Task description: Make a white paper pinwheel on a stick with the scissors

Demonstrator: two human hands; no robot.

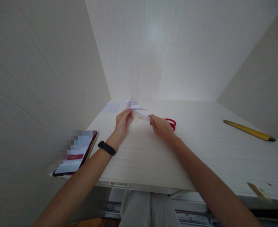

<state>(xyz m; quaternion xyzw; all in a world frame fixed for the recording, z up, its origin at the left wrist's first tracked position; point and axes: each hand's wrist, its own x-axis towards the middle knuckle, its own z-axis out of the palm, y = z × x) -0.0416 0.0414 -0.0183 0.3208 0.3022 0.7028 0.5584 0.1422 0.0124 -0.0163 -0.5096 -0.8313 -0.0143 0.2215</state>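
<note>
Between my hands is a white paper piece (138, 107) with pointed folded petals and thin fringe-like strips, on a slim white stick (142, 114). It looks like a paper flower or pinwheel; which one I cannot tell. My left hand (124, 119), with a black band on the wrist, pinches it just under the petals. The lower end of the stick sits in the closed fingers of my right hand (161, 126). Red-handled scissors (172, 123) lie behind my right hand, their blades hidden by it. Small pale scraps (139, 118) lie on the desk below the paper piece.
A flat white paper or card (111, 107) lies at the back left of the white desk (143, 157). A tablet (78, 154) rests at the left edge. Toward the right is a long yellow pointed object (248, 130). Walls enclose the desk on three sides.
</note>
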